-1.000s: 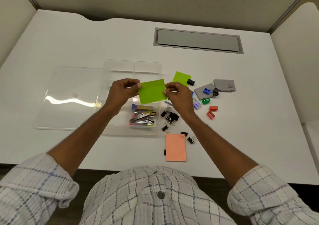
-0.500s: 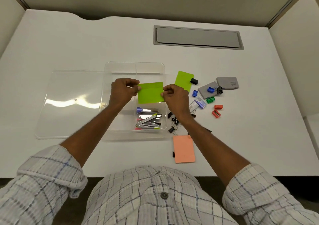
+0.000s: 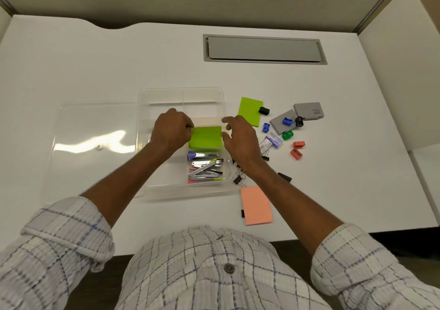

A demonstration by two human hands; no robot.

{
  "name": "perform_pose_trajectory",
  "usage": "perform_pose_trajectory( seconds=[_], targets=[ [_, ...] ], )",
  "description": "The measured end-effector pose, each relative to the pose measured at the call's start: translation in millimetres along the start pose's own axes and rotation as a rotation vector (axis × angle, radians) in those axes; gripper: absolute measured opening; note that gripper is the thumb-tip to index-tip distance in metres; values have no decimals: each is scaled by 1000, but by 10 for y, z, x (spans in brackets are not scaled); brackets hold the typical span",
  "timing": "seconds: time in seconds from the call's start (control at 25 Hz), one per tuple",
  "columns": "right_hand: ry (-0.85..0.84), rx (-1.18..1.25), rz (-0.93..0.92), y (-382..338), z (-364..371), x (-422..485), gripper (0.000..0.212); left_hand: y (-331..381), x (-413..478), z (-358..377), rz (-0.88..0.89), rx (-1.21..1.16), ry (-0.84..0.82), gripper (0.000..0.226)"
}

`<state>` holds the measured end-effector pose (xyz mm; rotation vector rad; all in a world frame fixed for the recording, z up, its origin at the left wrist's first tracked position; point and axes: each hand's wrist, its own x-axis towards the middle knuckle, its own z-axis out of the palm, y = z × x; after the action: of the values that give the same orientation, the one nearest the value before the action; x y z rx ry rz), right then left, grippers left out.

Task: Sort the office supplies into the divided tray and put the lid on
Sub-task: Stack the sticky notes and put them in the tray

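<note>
A clear divided tray (image 3: 142, 167) sits mid-desk with its clear lid (image 3: 95, 128) lying flat to its left. A green sticky-note pad (image 3: 206, 137) lies low in a right-hand compartment, just behind the staplers (image 3: 204, 167). My left hand (image 3: 171, 132) still pinches the pad's left edge. My right hand (image 3: 239, 136) hovers at the pad's right edge with fingers spread and holds nothing.
Right of the tray lie a second green pad (image 3: 250, 111), an orange pad (image 3: 256, 205), grey boxes (image 3: 308, 111), coloured sharpeners (image 3: 296, 149), black binder clips (image 3: 239, 175) and a staple box (image 3: 271, 142). A grey cable hatch (image 3: 264, 49) sits at the back.
Both hands lowered the green pad from above the tray into the compartment. My right hand let go of its right edge and opened.
</note>
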<state>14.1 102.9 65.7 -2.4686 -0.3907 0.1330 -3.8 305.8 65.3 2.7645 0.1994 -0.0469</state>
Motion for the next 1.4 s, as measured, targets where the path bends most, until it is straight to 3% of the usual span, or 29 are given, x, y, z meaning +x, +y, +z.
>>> perform_pose_trajectory(
  seconds=[0.16, 0.4, 0.76, 1.12, 1.4],
  targets=[
    [-53, -133, -6, -21, -8, 4, 24, 28, 23, 58, 93, 191, 19, 26],
    [-3, -128, -13, 43, -57, -24, 22, 67, -26, 90, 151, 66, -48, 24],
    [85, -21, 8, 344, -231, -81, 25, 621, -25, 115, 253, -127, 2, 35],
    [63, -88, 121, 903, -601, -71, 31, 1219, 303, 359, 269, -140, -112, 37],
    [-26, -29, 95, 1045, -745, -315, 30, 1468, 680, 719, 217, 15, -274, 36]
  ],
)
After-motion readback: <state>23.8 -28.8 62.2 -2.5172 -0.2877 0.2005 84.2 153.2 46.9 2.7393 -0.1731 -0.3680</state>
